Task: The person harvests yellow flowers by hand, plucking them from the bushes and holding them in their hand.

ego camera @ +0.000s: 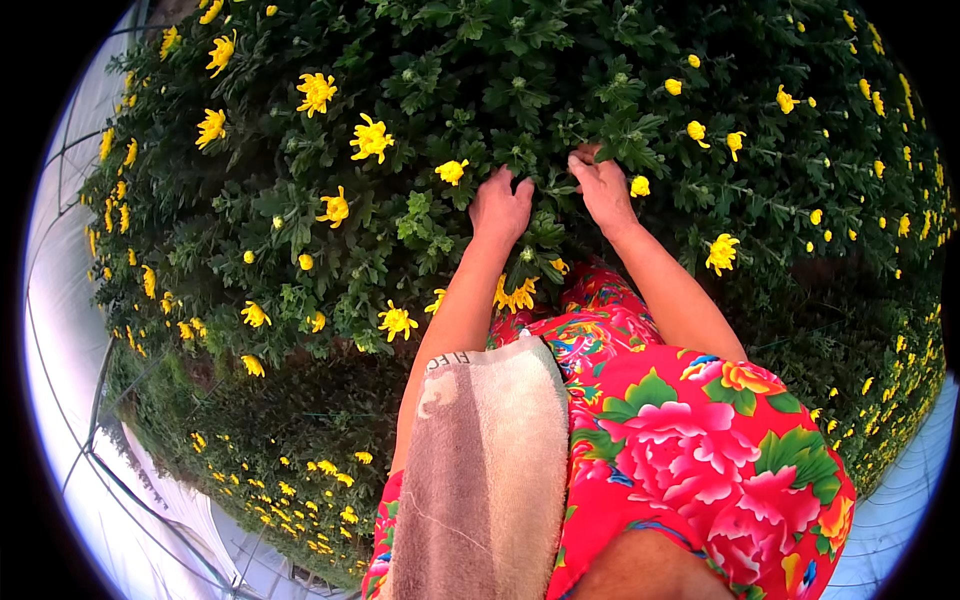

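Observation:
My left hand (504,204) reaches into the dark green leaves of a chrysanthemum plant (517,154), its fingertips partly hidden among them. To its left, close by, is a half-open yellow bloom (451,172). Level with it, my right hand (604,187) is at the foliage too, thumb and fingers drawn near each other at a stem. Whether either hand grips anything cannot be made out. A small yellow bud (640,186) sits right beside my right wrist. Below my left wrist, a green bud (527,253) stands above yellow flowers (516,294).
Chrysanthemum foliage with scattered yellow blooms (316,94) surrounds both arms. Against my body hang a grey and beige towel (487,472) and a red floral garment (675,450). Another flower row (292,510) lies lower left. Film on a greenhouse frame (94,427) curves along the left side.

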Tool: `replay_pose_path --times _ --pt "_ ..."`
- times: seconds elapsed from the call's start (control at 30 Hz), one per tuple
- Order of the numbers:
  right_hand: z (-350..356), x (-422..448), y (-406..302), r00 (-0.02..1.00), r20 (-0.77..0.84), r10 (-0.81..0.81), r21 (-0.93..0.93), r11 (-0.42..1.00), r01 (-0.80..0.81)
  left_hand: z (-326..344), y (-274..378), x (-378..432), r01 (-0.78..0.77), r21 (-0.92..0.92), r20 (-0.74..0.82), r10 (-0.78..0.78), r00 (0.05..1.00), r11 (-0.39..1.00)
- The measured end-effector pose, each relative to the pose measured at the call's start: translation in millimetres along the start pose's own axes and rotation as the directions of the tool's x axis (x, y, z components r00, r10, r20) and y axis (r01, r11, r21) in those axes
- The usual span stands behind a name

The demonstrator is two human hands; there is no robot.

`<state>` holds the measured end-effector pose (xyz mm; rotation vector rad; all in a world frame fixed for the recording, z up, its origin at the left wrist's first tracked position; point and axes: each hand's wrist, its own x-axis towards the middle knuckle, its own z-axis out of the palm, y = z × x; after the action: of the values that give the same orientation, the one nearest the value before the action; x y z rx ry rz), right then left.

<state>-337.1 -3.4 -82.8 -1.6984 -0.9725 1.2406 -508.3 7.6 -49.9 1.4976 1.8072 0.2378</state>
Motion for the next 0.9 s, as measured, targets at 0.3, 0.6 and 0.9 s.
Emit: replay_pose_path --times 0.3,0.6,0.9 --pt "23.4 45.4 -22.5 0.971 -0.201 -0.132 -0.123 0.986 0.109 23.4 16.6 28.2 -0.113 -0.801 -0.070 0.095 0.993 0.588" --pt "31.6 32.7 2.6 0.995 0.065 -0.079 0.254 0.965 0.060 18.8 12.6 43.3 -0.282 -0.271 -0.273 0.208 0.939 0.920" --pt "23.5 46.9 -5.6 0.960 -0.009 0.281 -0.208 0.938 -0.276 29.0 1.3 43.8 -0.221 -0.467 -0.238 0.119 0.964 0.856"
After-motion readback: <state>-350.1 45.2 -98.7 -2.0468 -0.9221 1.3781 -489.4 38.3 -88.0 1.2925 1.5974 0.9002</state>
